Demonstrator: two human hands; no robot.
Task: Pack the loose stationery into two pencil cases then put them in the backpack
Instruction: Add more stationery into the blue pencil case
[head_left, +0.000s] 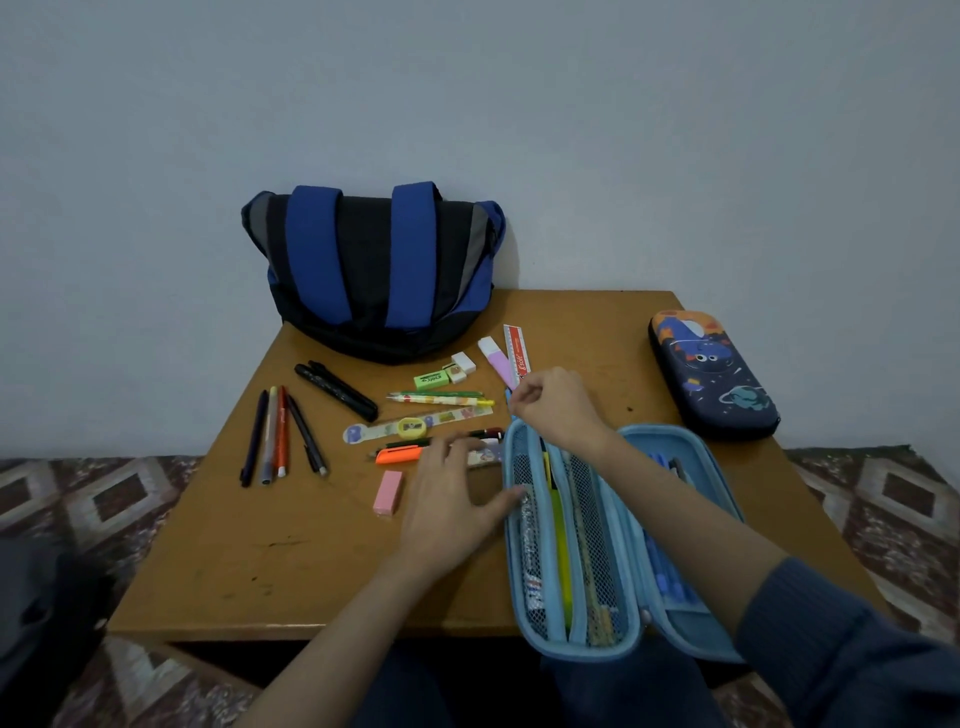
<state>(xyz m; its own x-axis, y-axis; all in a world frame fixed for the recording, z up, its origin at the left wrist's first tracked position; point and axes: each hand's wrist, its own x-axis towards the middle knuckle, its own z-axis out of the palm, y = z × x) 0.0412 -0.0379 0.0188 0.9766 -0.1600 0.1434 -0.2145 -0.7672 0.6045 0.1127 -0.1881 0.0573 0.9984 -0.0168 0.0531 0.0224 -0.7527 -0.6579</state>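
Pinching slim blue pen (510, 404) over mesh-lined case (579, 648)

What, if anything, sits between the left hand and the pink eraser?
Nothing visible. The pink eraser lies flat on bare table, just left of the left hand. The orange highlighter lies farther back, clear of that path.

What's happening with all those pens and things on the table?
A person is packing stationery. Their right hand pinches a thin blue pen at the far end of the open light blue pencil case, which already holds a few items. Their left hand rests open beside it, thumb touching the mesh pocket. Pens, erasers and rulers lie loose on the brown wooden table. The dark blue space-print pencil case is closed; the blue and black backpack stands behind.
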